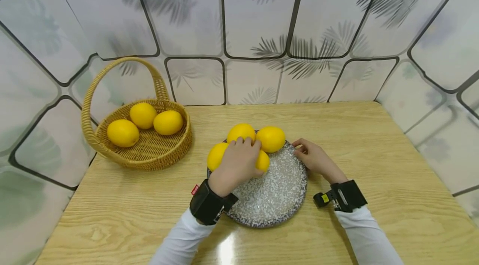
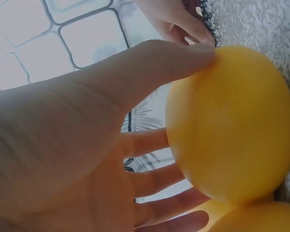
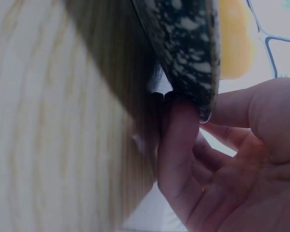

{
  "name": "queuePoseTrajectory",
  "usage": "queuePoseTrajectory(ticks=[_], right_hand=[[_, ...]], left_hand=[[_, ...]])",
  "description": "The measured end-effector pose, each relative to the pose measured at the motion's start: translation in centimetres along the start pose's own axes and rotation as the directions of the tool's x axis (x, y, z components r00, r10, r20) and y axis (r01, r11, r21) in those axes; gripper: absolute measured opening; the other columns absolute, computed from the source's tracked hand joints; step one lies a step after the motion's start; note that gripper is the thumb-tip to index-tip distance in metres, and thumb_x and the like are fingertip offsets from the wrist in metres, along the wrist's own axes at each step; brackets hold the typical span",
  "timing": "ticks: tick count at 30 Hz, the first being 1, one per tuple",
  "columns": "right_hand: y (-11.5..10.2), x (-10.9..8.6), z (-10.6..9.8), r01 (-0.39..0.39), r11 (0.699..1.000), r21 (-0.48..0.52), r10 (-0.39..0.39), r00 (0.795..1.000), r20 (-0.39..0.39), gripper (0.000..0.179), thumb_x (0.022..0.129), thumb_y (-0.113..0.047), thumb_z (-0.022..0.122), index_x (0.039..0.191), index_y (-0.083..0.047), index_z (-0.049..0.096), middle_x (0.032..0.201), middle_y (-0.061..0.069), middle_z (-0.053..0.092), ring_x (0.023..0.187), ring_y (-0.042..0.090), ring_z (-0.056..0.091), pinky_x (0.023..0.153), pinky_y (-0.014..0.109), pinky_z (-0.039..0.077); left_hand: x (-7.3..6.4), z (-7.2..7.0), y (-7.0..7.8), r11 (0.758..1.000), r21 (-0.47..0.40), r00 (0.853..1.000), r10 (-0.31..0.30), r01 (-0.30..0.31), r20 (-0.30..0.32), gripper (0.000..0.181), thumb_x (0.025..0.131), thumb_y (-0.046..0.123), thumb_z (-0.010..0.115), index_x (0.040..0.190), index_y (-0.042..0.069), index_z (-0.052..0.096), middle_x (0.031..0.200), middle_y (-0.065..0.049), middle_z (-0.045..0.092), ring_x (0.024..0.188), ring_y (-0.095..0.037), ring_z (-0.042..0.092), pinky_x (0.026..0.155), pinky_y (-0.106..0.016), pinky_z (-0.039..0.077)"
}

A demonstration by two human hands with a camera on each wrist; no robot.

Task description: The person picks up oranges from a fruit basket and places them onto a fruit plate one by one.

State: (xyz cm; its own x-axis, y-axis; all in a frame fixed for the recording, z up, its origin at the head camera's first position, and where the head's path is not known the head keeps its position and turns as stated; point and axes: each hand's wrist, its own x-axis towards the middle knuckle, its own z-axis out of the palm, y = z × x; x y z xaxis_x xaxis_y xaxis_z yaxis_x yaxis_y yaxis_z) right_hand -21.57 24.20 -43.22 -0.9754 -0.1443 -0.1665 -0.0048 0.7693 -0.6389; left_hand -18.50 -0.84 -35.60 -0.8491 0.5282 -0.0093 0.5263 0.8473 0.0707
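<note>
A round speckled grey plate with a dark rim lies on the table. My left hand is over its left part, thumb and fingers round a yellow lemon. In the head view the hand covers much of that fruit. Around it on the plate are a lemon at the back, another toward the right and a third at the left. At the plate's right edge my right hand pinches the rim, with a finger beneath it and the thumb on the upper side.
A wicker basket with a tall arched handle stands at the back left, holding three lemons. Wood-grain table surrounds the plate. Patterned wall panels rise behind the table and at both sides.
</note>
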Motion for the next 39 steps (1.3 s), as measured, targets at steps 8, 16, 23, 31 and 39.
queuePoseTrajectory(ticks=[8,16,23,31,39], right_hand=[[-0.04,-0.09,0.00,0.006,1.000,-0.004,-0.006,1.000,-0.007,0.034,0.100,-0.017,0.048,0.129,-0.002,0.054,0.113,0.029,0.065,0.096,0.034,0.060,0.077,0.044,0.052],[-0.31,-0.23,-0.01,0.016,1.000,-0.009,-0.016,1.000,-0.010,0.034,0.100,-0.016,0.048,0.129,-0.001,0.054,0.113,0.030,0.066,0.096,0.035,0.061,0.078,0.045,0.052],[-0.41,-0.02,-0.03,0.014,1.000,0.006,-0.014,1.000,-0.006,0.033,0.100,-0.016,0.048,0.129,-0.001,0.054,0.112,0.029,0.066,0.095,0.033,0.060,0.075,0.041,0.052],[-0.20,0.04,0.01,0.012,1.000,0.014,-0.012,1.000,0.000,0.034,0.100,-0.017,0.048,0.130,-0.001,0.053,0.114,0.029,0.064,0.097,0.034,0.060,0.079,0.045,0.052],[-0.10,-0.20,0.00,0.003,1.000,0.017,-0.003,1.000,0.001,0.034,0.100,-0.016,0.048,0.130,-0.002,0.053,0.115,0.029,0.064,0.099,0.035,0.059,0.079,0.045,0.052]], left_hand=[[0.10,0.31,-0.06,0.998,-0.024,0.999,0.051,-0.051,0.015,0.070,0.074,0.038,0.079,0.135,0.014,0.054,0.130,-0.013,0.060,0.115,-0.033,0.051,0.099,-0.046,0.048],[0.29,0.73,-0.02,0.997,0.012,0.996,0.082,-0.082,0.016,0.068,0.070,0.033,0.084,0.132,0.022,0.056,0.129,-0.014,0.059,0.112,-0.033,0.051,0.097,-0.046,0.048],[0.18,0.50,0.12,0.994,0.074,0.997,0.074,-0.076,0.022,0.070,0.066,0.034,0.086,0.129,0.025,0.057,0.127,-0.015,0.059,0.110,-0.032,0.051,0.096,-0.044,0.049],[-0.11,0.44,-0.02,0.995,0.074,0.998,0.067,-0.068,0.023,0.072,0.067,0.037,0.085,0.131,0.021,0.056,0.128,-0.014,0.059,0.115,-0.032,0.051,0.099,-0.044,0.048],[-0.10,0.18,-0.13,0.996,0.057,0.997,0.072,-0.073,0.018,0.065,0.075,0.040,0.077,0.132,0.017,0.056,0.132,-0.011,0.058,0.119,-0.030,0.048,0.102,-0.044,0.046]])
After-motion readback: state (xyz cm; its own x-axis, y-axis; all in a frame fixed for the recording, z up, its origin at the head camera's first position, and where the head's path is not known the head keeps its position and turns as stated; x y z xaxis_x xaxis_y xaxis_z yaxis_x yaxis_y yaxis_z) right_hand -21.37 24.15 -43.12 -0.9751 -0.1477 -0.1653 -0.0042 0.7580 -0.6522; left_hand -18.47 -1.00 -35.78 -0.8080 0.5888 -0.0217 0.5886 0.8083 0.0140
